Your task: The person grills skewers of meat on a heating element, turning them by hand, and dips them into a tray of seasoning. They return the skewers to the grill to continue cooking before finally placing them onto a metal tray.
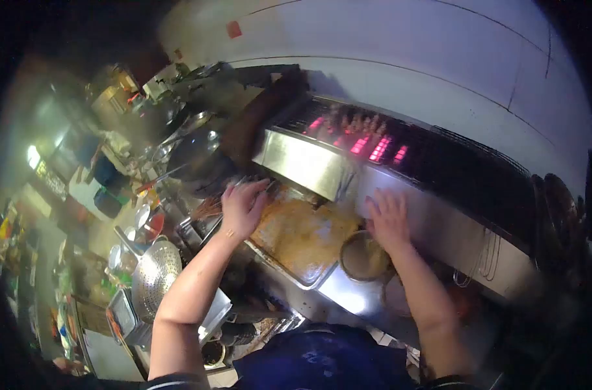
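My left hand point(241, 207) is over the left edge of a metal tray point(307, 284) smeared with orange-brown seasoning. Its fingers reach to the right with the thumb apart, and I see nothing held in them. Beside the wrist lies a bundle of thin brown sticks point(207, 208). My right hand point(389, 220), fingers spread and holding nothing, is above the right end of the tray, by the grill's metal front. Just below it stands a round bowl point(361, 260) with brownish contents. Several meat skewers point(364, 123) lie across the grill point(432, 153) over glowing pink-red sections.
A perforated strainer point(156, 270) with a long handle is at the left, above a small metal tray point(123, 312). A dark wok point(201, 159) sits farther back. Wire tongs or hooks point(487, 257) hang on the grill's front. Bottles and containers crowd the far left.
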`<state>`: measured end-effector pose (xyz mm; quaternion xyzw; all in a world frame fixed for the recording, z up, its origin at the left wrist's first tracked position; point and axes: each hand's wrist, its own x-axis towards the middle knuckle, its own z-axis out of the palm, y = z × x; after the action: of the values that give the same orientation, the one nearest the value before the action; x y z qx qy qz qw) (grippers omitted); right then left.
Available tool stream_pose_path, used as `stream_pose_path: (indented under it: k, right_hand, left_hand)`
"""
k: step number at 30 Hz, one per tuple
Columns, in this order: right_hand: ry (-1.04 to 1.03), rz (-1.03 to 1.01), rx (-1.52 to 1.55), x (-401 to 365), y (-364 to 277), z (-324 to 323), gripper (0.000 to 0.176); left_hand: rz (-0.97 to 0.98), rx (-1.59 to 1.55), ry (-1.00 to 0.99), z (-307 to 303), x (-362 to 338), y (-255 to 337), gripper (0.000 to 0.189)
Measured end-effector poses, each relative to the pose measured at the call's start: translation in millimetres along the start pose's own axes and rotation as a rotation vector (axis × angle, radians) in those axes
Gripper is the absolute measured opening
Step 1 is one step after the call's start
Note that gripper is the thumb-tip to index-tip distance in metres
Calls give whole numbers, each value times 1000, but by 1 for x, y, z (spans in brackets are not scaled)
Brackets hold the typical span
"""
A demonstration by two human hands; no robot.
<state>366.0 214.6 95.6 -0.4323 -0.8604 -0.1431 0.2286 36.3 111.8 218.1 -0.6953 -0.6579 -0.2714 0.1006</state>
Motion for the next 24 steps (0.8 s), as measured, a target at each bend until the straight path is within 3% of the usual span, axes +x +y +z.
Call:
stream_pose_path:
  k: [3,6,9,10,11,13,16,19,20,24]
  right_hand:
    - [31,-33,16,-2,6,16,53]
    - [41,-40,35,-1,6,20,57]
    - [18,-33,75,2,8,6,59]
    - [23,-39,87,2,9,4,58]
    - [26,-49,100,2,10,1,58]
    - [121,-61,85,3,12,3,46]
    - [223,-66,47,2,8,19,42]
    - [239,-62,27,5,8,17,35]
    - [230,-59,28,6,7,16,33]
    - [218,-73,-30,10,5,9,30]
  left_hand:
    - [89,211,-32,56,70,11,30]
    - [-126,409,-160,98,113,24,38]
    - [-370,407,-380,117,141,40,47]
    - [-360,382,-328,127,143,35,50]
    - [-340,322,-228,137,143,28,47]
    - [-403,204,-218,152,151,13,40]
    - [-355,-171,-38,171,155,-14,29]
    - [-664,-839,-113,177,159,-31,21]
    - [-761,-953,-88,165,156,-10,18]
    - [-902,-1230,-116,166,157,-12,14]
